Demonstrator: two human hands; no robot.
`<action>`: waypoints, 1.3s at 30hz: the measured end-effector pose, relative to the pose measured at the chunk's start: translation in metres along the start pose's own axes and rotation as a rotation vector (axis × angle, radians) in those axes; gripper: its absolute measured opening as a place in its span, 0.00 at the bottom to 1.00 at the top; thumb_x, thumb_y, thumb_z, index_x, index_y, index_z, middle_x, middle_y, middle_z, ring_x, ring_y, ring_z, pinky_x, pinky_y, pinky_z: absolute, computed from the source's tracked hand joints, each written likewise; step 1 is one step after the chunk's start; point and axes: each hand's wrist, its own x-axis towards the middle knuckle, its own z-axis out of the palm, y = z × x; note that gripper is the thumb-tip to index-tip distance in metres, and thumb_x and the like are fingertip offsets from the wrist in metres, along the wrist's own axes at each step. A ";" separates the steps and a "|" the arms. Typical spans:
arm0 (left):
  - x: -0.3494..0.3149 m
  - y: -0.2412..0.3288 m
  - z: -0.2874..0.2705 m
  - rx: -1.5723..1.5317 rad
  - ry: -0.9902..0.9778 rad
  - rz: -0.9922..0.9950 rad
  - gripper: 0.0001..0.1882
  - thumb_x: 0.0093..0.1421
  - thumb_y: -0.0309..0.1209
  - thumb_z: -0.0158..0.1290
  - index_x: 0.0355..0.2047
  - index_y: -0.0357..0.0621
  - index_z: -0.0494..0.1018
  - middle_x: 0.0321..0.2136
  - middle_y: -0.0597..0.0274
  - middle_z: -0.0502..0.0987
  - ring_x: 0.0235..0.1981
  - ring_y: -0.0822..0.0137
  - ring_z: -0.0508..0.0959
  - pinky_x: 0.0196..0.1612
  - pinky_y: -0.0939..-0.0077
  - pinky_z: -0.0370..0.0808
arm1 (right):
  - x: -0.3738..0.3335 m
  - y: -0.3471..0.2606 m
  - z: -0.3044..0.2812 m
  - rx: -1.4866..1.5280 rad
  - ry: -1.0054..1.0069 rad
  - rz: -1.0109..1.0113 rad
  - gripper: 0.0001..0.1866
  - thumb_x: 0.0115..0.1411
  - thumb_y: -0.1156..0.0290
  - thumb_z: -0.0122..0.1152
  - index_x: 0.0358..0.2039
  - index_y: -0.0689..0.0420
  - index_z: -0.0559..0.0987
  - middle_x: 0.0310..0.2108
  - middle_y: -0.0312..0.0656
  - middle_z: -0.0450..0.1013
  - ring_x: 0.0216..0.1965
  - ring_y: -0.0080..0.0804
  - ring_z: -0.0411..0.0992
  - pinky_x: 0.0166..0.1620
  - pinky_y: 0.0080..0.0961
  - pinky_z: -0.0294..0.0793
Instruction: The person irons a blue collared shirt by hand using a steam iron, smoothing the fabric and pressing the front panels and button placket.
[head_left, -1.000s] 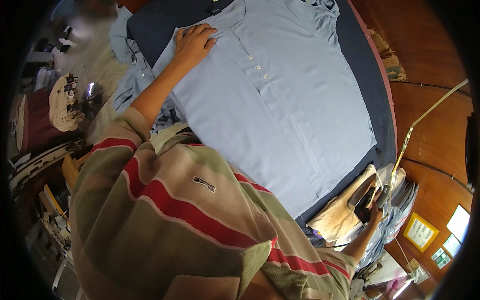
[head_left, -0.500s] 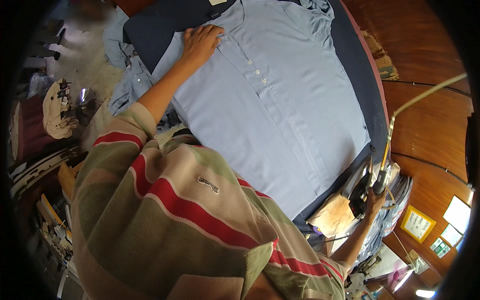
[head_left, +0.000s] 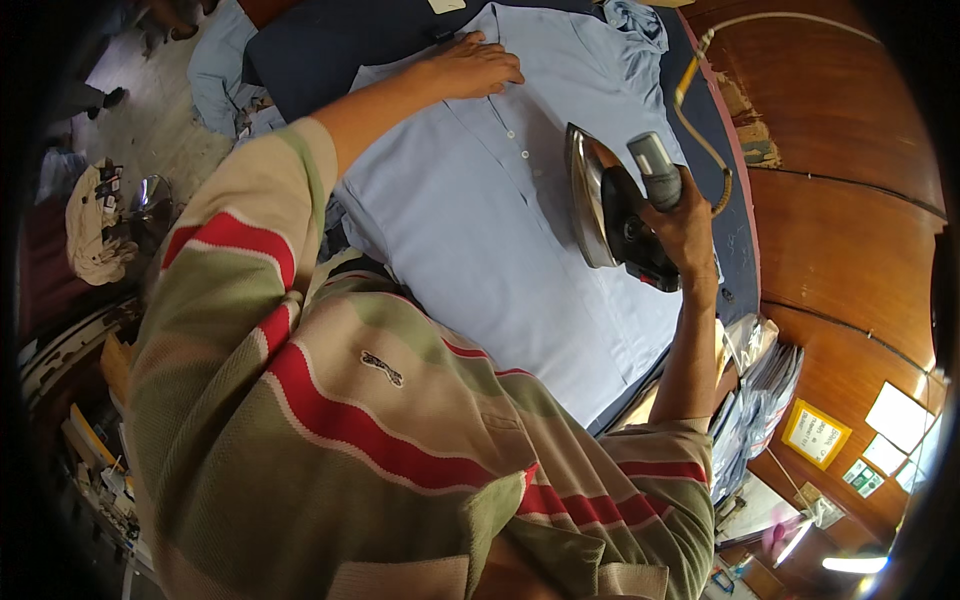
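A light blue buttoned shirt (head_left: 450, 240) lies spread over a dark blue padded table (head_left: 315, 60). My left hand (head_left: 472, 68) rests on the shirt near its neckline, palm down, with the fingers stretched out. In my right hand (head_left: 687, 228) is a clothes iron (head_left: 592, 200), gripped by its grey padded handle. The iron is tilted over the right half of the shirt, its shiny metal edge toward the white buttons (head_left: 525, 155). Whether it touches the cloth I cannot tell.
The iron's cord (head_left: 700, 120) loops along the table's right edge beside a wooden wall (head_left: 850, 230). More light blue clothing (head_left: 222, 75) lies off the table's left side. Wrapped garments (head_left: 765, 385) are stacked at the lower right.
My right hand has brought the iron from the right-hand side of the table to above the shirt. My left hand has slid right along the neckline.
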 end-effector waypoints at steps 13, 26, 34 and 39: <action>0.051 -0.009 -0.029 -0.199 -0.433 0.135 0.06 0.55 0.36 0.50 0.25 0.52 0.65 0.18 0.68 0.70 0.28 0.68 0.71 0.44 0.70 0.58 | 0.042 -0.014 0.024 -0.174 -0.157 -0.073 0.23 0.41 0.71 0.59 0.41 0.57 0.72 0.28 0.53 0.75 0.33 0.49 0.75 0.38 0.37 0.73; 0.055 -0.016 -0.048 -0.071 -0.544 0.205 0.09 0.51 0.39 0.56 0.23 0.49 0.70 0.21 0.67 0.72 0.27 0.68 0.72 0.46 0.70 0.56 | 0.090 -0.021 0.041 -0.335 -0.230 -0.290 0.24 0.41 0.70 0.60 0.43 0.54 0.71 0.27 0.49 0.75 0.31 0.47 0.74 0.34 0.39 0.74; 0.039 -0.011 -0.067 -0.177 -0.397 0.030 0.11 0.49 0.37 0.57 0.32 0.49 0.74 0.28 0.67 0.75 0.36 0.70 0.71 0.48 0.72 0.58 | 0.103 -0.024 0.041 -0.322 -0.272 -0.361 0.24 0.41 0.72 0.60 0.43 0.53 0.71 0.27 0.49 0.75 0.31 0.47 0.75 0.35 0.37 0.74; -0.006 0.013 -0.037 -0.019 0.365 -0.200 0.13 0.51 0.40 0.55 0.34 0.48 0.74 0.30 0.66 0.76 0.41 0.65 0.73 0.45 0.65 0.64 | 0.105 -0.020 0.041 -0.303 -0.242 -0.394 0.22 0.41 0.72 0.60 0.42 0.53 0.73 0.24 0.48 0.75 0.28 0.46 0.75 0.33 0.38 0.75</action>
